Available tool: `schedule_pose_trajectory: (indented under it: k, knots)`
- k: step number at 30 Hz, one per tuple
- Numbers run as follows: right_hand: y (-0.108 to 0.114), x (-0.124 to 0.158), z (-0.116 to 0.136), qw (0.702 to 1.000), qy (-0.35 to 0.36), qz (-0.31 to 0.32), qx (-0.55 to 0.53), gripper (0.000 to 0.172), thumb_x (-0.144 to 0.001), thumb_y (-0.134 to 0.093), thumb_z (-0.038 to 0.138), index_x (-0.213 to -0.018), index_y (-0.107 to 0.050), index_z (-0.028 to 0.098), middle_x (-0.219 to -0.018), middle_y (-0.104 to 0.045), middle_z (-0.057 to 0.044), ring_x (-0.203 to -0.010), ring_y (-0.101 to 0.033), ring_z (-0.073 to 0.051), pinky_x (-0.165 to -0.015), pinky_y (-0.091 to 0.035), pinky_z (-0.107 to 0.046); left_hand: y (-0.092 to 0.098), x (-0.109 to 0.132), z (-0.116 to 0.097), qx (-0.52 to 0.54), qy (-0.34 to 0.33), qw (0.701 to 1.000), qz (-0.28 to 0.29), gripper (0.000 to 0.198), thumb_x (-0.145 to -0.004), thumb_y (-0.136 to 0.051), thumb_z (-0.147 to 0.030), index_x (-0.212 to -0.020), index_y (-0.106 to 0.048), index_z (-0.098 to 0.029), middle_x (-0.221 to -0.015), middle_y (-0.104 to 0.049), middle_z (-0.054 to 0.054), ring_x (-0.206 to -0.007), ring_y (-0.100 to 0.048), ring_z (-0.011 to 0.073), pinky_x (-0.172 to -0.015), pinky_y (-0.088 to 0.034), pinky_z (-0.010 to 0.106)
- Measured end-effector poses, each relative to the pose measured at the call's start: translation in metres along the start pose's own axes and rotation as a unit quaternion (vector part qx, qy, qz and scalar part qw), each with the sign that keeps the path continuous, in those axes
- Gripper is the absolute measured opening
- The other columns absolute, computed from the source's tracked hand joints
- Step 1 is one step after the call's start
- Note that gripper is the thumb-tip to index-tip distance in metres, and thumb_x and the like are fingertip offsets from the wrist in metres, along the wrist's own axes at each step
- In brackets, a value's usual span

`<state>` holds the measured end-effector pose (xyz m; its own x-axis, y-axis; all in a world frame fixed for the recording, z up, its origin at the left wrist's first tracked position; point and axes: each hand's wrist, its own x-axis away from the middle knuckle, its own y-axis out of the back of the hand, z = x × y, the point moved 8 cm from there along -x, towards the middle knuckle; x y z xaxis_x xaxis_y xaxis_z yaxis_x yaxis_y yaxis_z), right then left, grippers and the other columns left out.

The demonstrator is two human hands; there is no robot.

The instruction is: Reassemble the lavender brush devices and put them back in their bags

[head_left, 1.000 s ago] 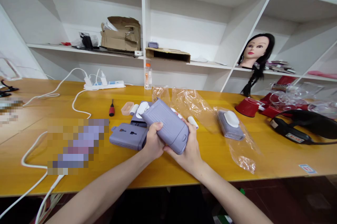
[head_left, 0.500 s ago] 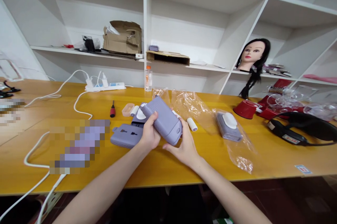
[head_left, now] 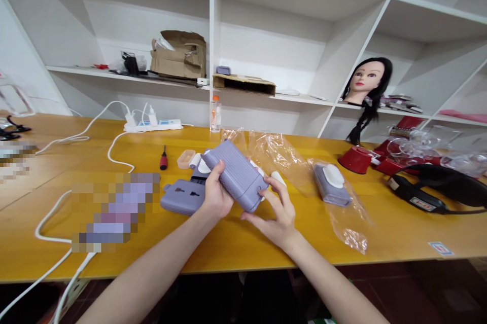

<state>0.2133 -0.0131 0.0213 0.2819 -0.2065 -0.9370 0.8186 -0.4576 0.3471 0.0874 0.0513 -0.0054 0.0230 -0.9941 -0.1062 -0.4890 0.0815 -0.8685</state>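
My left hand [head_left: 218, 194] is wrapped round a purple ridged plastic case [head_left: 236, 172], which is tilted above the table. My right hand [head_left: 279, 210] grips the near end of the same case, fingertips on its end section by a small oval mark and thumb at the lower corner. Behind and left of the case lies another purple housing [head_left: 182, 196] with two dark slots, partly hidden by my left hand. A white cylinder [head_left: 279, 178] lies just beyond my right fingers. Farther right, a purple device with a white oval top [head_left: 333, 182] lies in clear plastic.
A red-handled screwdriver [head_left: 163, 159] and a peach plastic box [head_left: 186, 159] lie to the left. Clear plastic bags [head_left: 279, 151] spread behind the case. A power strip [head_left: 154, 126] and an orange-capped bottle [head_left: 215, 115] stand at the back. Black headgear [head_left: 422, 197] sits right; white cables [head_left: 49, 238] run left.
My right fingers have lifted and bent onto the end section of the case, where they wrapped its side before. The case has shifted slightly; my left hand keeps its hold.
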Motion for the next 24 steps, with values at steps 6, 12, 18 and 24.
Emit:
schedule_pose_trajectory:
  k: [6, 12, 18, 24]
  knots:
    - [0.001, 0.003, 0.001, 1.000, 0.011, -0.004, 0.017, 0.055, -0.060, -0.076, 0.044, -0.105, -0.054, 0.021, -0.114, -0.053, -0.016, -0.103, -0.057, -0.031, -0.076, -0.055, -0.044, 0.003, 0.000, 0.001, -0.016, -0.009, 1.000, 0.002, 0.038, -0.076, -0.054, -0.041, -0.100, -0.062, -0.013, -0.090, -0.070, 0.010, -0.095, -0.063, 0.0291, -0.089, -0.046, 0.044]
    - [-0.004, 0.002, -0.007, 0.999, -0.045, 0.018, -0.021, 0.057, -0.060, -0.077, 0.040, -0.107, -0.050, 0.023, -0.116, -0.051, -0.014, -0.108, -0.054, -0.030, -0.084, -0.050, -0.046, 0.004, 0.000, -0.001, -0.039, -0.023, 0.999, -0.015, 0.040, -0.074, -0.056, -0.043, -0.101, -0.061, -0.014, -0.091, -0.069, 0.009, -0.097, -0.062, 0.0276, -0.089, -0.045, 0.041]
    - [-0.024, 0.010, -0.045, 0.920, -0.302, 0.072, -0.239, 0.042, -0.072, -0.065, 0.038, -0.108, -0.049, 0.022, -0.112, -0.057, -0.010, -0.102, -0.057, -0.025, -0.082, -0.048, -0.039, 0.004, -0.007, -0.008, -0.109, -0.047, 0.993, -0.003, 0.042, -0.071, -0.061, -0.045, -0.104, -0.057, -0.021, -0.102, -0.066, 0.004, -0.102, -0.058, 0.0234, -0.085, -0.045, 0.036]
    - [-0.057, 0.032, -0.045, 0.664, -0.514, 0.139, -0.525, 0.030, -0.081, -0.050, 0.046, -0.091, -0.055, 0.018, -0.078, -0.066, -0.005, -0.072, -0.068, -0.020, -0.066, -0.048, -0.029, 0.017, -0.016, -0.002, -0.177, -0.015, 0.983, -0.036, 0.040, -0.064, -0.071, -0.031, -0.098, -0.056, -0.018, -0.083, -0.065, 0.001, -0.073, -0.060, 0.0145, -0.072, -0.048, 0.028]
